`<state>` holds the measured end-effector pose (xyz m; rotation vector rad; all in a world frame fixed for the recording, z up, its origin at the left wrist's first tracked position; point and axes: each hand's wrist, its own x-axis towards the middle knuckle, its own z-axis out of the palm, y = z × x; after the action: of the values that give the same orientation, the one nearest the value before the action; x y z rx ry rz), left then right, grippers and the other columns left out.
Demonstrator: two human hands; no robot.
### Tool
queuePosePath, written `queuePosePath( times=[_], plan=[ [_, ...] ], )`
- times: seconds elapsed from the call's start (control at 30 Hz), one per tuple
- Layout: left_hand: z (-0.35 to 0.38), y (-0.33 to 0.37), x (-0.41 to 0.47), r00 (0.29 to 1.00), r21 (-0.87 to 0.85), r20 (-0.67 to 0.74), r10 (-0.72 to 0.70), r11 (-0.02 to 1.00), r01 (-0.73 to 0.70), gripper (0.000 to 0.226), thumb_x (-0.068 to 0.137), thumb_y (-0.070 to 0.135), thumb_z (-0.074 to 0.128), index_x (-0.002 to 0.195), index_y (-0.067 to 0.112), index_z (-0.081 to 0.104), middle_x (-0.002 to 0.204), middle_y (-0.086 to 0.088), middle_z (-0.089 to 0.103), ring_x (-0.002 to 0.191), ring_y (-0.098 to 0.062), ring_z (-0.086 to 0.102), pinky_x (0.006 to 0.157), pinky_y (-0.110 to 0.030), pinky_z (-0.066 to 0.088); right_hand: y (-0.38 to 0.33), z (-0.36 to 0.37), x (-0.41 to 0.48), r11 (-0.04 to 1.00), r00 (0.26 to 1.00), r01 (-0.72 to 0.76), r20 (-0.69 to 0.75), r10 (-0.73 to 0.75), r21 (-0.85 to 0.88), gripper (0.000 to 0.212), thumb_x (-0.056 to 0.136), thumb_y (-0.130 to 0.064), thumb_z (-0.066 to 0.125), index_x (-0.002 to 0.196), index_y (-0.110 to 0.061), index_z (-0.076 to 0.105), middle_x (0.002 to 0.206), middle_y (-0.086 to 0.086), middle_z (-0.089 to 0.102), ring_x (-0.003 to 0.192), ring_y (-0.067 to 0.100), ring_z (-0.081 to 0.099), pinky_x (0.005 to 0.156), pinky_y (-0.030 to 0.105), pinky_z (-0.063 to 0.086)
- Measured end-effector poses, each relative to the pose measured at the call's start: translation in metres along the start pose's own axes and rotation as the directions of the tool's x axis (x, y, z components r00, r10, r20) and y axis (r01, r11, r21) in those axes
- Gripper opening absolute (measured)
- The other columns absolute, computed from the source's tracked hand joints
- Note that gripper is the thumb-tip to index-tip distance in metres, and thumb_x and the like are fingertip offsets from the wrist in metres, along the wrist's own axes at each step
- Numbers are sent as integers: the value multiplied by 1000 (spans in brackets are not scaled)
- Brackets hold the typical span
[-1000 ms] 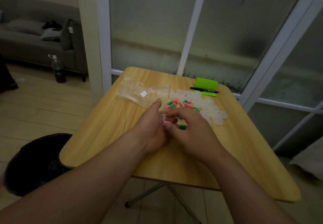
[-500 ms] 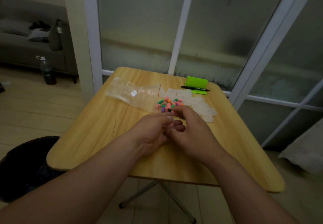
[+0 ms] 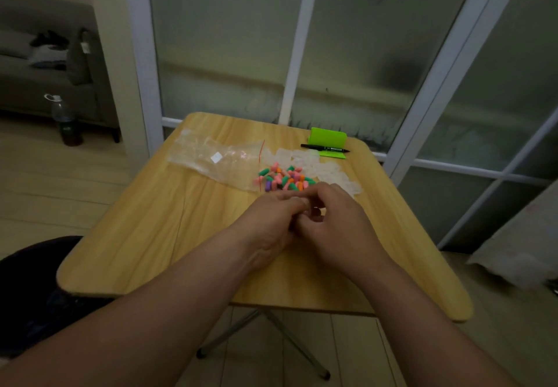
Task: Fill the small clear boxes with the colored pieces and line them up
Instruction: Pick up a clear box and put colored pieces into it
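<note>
Colored pieces [image 3: 285, 179] heaped on the far tabletop [image 3: 151, 235], touching scattered clear boxes [image 3: 324, 170] rightward and a plastic bag [image 3: 211, 158] leftward. Behind, pen [image 3: 324, 148] against green stand [image 3: 327, 138]. In front, left hand [image 3: 270, 225] and right hand [image 3: 342, 220] curled together, hiding any grasp: cannot tell.

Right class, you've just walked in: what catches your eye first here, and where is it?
The heap of bright pink, green, orange and purple pieces in the middle of the table, with a clear bag on its left. Just in front, the left grip and right grip meet, curled together. At the far edge sits a green card with a black pen.
</note>
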<state>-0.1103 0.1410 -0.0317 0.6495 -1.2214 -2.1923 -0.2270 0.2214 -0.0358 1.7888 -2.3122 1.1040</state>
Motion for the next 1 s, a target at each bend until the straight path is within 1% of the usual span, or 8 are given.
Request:
queuePosePath(
  times=[0.1,0.2,0.37,0.5,0.63,0.8,0.9,1.0],
  plan=[
    [3,4,1,998,38,-66,10,999,-7,17,103,13,57,113,3,68,112,-23,73,91,-24,74,81,-37,64,19,-10,7,995,993,-96,-76,95,-11,21,94,-37,71,114,-32,65,108,-14,65,102,5,61,85,37,57],
    [-2,13,3,979,92,-190,80,994,-63,11,105,16,55,110,9,62,117,-23,70,102,-33,75,87,-44,64,49,-22,13,959,950,-282,-148,275,-27,33,92,-35,76,122,-27,63,112,-9,65,101,11,63,81,34,55],
    [-12,19,5,965,103,-225,138,988,-117,15,104,13,57,112,3,64,96,-16,70,83,-25,70,87,-49,62,89,-25,16,889,873,-457,-180,454,25,25,92,-34,74,111,-30,58,106,-9,64,97,17,65,74,36,48],
    [-14,20,6,965,115,-204,164,983,-143,18,103,17,60,114,2,64,88,-10,70,74,-19,68,77,-38,63,88,-18,29,908,888,-417,-196,417,43,25,94,-34,74,112,-30,58,111,-9,64,96,13,64,74,35,51],
    [-15,22,7,967,127,-200,155,983,-131,16,103,19,61,110,5,65,84,-7,71,68,-17,67,66,-31,60,80,-9,35,943,928,-332,-178,328,5,23,96,-36,72,115,-30,61,112,-12,64,94,9,63,80,39,58],
    [-16,21,8,969,146,-198,151,982,-123,20,103,21,62,113,4,66,87,-8,71,69,-17,67,64,-28,59,81,-2,35,955,950,-289,-147,277,-68,18,98,-43,68,112,-32,64,113,-9,62,100,12,60,79,37,53],
    [-16,21,8,968,150,-200,150,981,-122,25,103,20,61,117,0,65,86,-8,71,71,-18,67,64,-28,58,85,-5,35,953,947,-294,-161,279,-77,25,96,-38,69,120,-32,65,119,-9,58,111,16,58,88,39,54],
    [-17,21,7,969,152,-199,147,981,-117,27,103,21,61,119,0,65,87,-8,70,73,-19,66,63,-27,57,88,-8,33,941,948,-302,-151,280,-151,30,100,-39,64,128,-30,70,131,-5,64,124,21,53,99,41,48]
  ],
)
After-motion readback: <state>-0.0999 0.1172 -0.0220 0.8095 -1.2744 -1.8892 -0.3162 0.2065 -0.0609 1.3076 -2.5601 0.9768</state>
